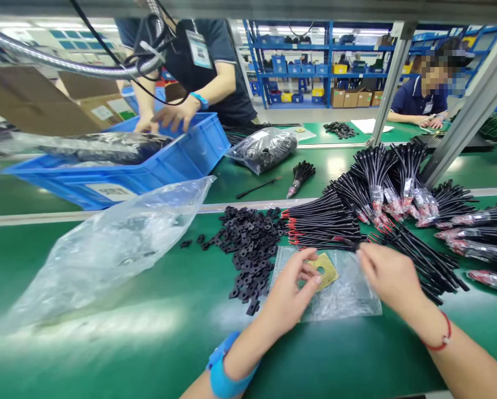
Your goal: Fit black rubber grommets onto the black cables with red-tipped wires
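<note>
My left hand (290,291) is at the left side of a tan card with a round hole (323,271), thumb and fingers closing on its edge. The card lies on a flat clear plastic bag (339,296) on the green bench (107,354). My right hand (389,274) has its fingertips at the bag's upper edge, beside a bundle of black cables with red-tipped ends (325,224). Left of my left hand is a pile of black rubber pieces (248,257). A large crumpled clear bag (107,260) lies further left.
More black cable bundles with clear-sleeved ends (398,185) spread to the right. A co-worker's hands (169,117) reach into a tilted blue plastic crate (119,185) at the back left. A seated person (418,100) works beyond, with metal frame uprights (392,83) between. Blue shelving stands behind.
</note>
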The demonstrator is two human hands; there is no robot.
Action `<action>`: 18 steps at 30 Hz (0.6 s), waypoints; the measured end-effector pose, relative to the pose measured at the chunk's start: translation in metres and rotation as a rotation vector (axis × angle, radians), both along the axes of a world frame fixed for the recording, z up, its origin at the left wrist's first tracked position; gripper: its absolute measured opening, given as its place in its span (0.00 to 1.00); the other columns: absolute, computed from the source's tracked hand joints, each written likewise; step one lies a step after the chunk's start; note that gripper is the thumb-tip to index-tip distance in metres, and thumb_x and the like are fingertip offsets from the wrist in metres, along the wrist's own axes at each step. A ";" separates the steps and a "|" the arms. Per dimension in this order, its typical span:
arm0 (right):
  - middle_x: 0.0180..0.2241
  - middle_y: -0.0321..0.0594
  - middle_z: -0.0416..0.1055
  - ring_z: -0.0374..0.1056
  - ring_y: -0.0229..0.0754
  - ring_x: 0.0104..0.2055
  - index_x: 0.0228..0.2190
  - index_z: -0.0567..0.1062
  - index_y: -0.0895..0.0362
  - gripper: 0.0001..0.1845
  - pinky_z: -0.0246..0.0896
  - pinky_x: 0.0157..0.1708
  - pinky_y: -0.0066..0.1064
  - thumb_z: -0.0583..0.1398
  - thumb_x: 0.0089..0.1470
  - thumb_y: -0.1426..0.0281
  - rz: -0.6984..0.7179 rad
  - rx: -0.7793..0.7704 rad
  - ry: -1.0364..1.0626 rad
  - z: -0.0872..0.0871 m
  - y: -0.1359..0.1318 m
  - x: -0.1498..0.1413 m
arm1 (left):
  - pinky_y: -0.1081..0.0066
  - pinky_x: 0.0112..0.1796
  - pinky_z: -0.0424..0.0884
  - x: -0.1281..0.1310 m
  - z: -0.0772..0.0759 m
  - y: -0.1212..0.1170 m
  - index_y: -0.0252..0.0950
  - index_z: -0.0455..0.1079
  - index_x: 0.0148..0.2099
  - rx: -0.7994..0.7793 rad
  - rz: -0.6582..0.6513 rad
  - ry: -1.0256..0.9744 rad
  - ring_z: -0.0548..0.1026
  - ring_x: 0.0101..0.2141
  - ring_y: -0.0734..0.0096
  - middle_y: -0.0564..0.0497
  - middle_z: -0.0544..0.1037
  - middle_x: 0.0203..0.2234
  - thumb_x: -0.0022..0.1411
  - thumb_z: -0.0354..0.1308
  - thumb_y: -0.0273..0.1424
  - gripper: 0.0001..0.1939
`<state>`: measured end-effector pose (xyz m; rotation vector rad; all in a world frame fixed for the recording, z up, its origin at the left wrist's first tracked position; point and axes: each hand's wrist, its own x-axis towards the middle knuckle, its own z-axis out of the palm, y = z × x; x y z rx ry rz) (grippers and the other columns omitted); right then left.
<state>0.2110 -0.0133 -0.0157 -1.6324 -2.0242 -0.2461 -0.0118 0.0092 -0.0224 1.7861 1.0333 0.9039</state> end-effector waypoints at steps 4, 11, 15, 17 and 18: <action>0.38 0.44 0.75 0.70 0.43 0.34 0.39 0.75 0.57 0.16 0.56 0.28 0.30 0.49 0.61 0.64 -0.483 -0.044 -0.094 0.004 0.010 0.063 | 0.67 0.39 0.69 -0.021 0.007 0.019 0.36 0.67 0.43 0.258 0.098 0.182 0.71 0.35 0.70 0.47 0.71 0.38 0.62 0.50 0.27 0.08; 0.35 0.46 0.75 0.70 0.47 0.35 0.39 0.75 0.59 0.18 0.60 0.34 0.35 0.50 0.58 0.63 -0.521 -0.235 -0.052 -0.011 0.022 0.110 | 0.69 0.37 0.68 -0.045 0.014 0.039 0.35 0.68 0.38 0.414 0.277 0.301 0.71 0.34 0.69 0.48 0.73 0.35 0.62 0.49 0.28 0.07; 0.36 0.46 0.73 0.68 0.48 0.37 0.40 0.74 0.59 0.18 0.61 0.39 0.37 0.50 0.58 0.63 -0.412 0.055 0.102 -0.008 0.022 0.091 | 0.69 0.37 0.67 -0.059 0.018 0.044 0.35 0.69 0.37 0.422 0.372 0.379 0.71 0.34 0.68 0.49 0.74 0.33 0.62 0.49 0.29 0.08; 0.37 0.45 0.72 0.68 0.47 0.39 0.41 0.73 0.58 0.16 0.62 0.40 0.37 0.50 0.59 0.65 -0.213 0.065 0.132 -0.005 0.024 0.068 | 0.68 0.36 0.67 -0.067 0.017 0.048 0.35 0.69 0.38 0.360 0.391 0.461 0.71 0.33 0.68 0.49 0.74 0.32 0.62 0.49 0.29 0.08; 0.39 0.45 0.72 0.68 0.46 0.40 0.42 0.72 0.57 0.15 0.62 0.42 0.37 0.50 0.60 0.66 -0.084 0.030 0.117 -0.004 0.027 0.054 | 0.68 0.36 0.68 -0.071 0.015 0.051 0.35 0.69 0.38 0.328 0.386 0.517 0.72 0.33 0.67 0.49 0.74 0.32 0.61 0.49 0.28 0.08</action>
